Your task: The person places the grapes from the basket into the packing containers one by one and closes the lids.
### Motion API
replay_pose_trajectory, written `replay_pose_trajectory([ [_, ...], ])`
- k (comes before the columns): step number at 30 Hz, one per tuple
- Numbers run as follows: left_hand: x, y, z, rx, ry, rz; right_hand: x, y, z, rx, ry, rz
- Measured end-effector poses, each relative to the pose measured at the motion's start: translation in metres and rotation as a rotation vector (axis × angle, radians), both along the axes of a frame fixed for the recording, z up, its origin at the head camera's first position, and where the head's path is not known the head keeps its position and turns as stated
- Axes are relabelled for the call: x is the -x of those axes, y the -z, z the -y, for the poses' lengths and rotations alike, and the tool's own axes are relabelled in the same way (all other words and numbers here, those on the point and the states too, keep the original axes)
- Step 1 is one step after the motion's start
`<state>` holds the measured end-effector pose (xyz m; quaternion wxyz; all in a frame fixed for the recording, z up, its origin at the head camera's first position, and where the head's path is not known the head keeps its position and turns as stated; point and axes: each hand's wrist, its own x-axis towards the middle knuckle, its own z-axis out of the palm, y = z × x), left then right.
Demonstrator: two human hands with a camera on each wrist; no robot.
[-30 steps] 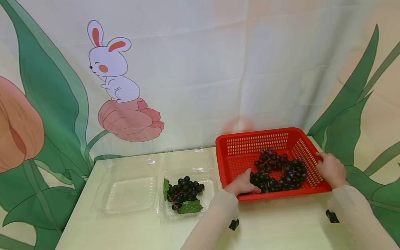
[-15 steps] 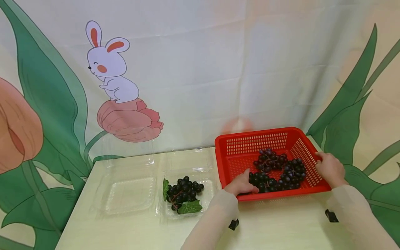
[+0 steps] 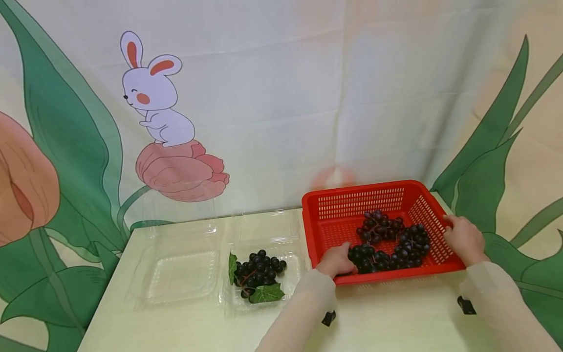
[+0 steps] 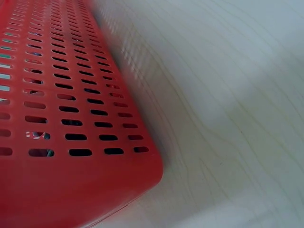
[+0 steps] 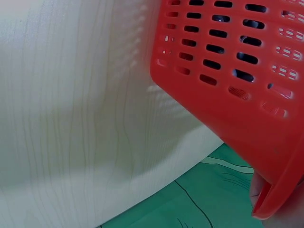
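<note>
A red plastic basket (image 3: 358, 190) stands on the table, holding bunches of dark grapes (image 3: 381, 227). My left hand (image 3: 337, 260) reaches over the near-left rim, beside the grapes' left end; most of its fingers are hidden, so any hold is unclear. At the basket's right end, my right hand (image 3: 465, 238) grips the rim; in the right wrist view, fingers (image 5: 256, 186) show around the rim's underside. The left wrist view has only the basket wall (image 4: 80, 118) and tabletop. Left of the basket, another bunch of dark grapes (image 3: 259, 268) with green leaves lies in a clear container (image 3: 293, 264).
A second clear container (image 3: 182, 276), with its lid raised, stands farther left on the pale table (image 3: 387, 318). Behind the table hangs a printed cloth (image 3: 272, 122) with a rabbit and tulips, close to the back edge.
My left hand has drawn slightly left, its thumb back from the grapes. The right hand stays on the rim, and the basket stays in place.
</note>
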<state>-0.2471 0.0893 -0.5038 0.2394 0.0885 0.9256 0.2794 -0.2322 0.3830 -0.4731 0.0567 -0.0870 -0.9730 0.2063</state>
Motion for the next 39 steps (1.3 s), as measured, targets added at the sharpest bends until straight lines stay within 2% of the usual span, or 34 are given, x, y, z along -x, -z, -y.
replay_pose_trajectory([
  [18,-0.0025,-0.0014,0.0004,0.066,-0.024,-0.029,-0.0017,0.0012,0.0006,0.015,0.002,0.005],
  [26,-0.0026,-0.0006,0.0003,0.094,0.013,-0.045,-0.0007,0.0022,-0.0007,0.014,0.0,0.009],
  [32,-0.0011,0.0016,-0.0004,0.055,0.053,-0.033,-0.0009,0.0021,-0.0006,0.013,0.0,0.006],
  [39,-0.0016,0.0013,-0.001,0.033,0.059,-0.015,-0.0004,0.002,-0.0009,0.009,-0.001,-0.006],
])
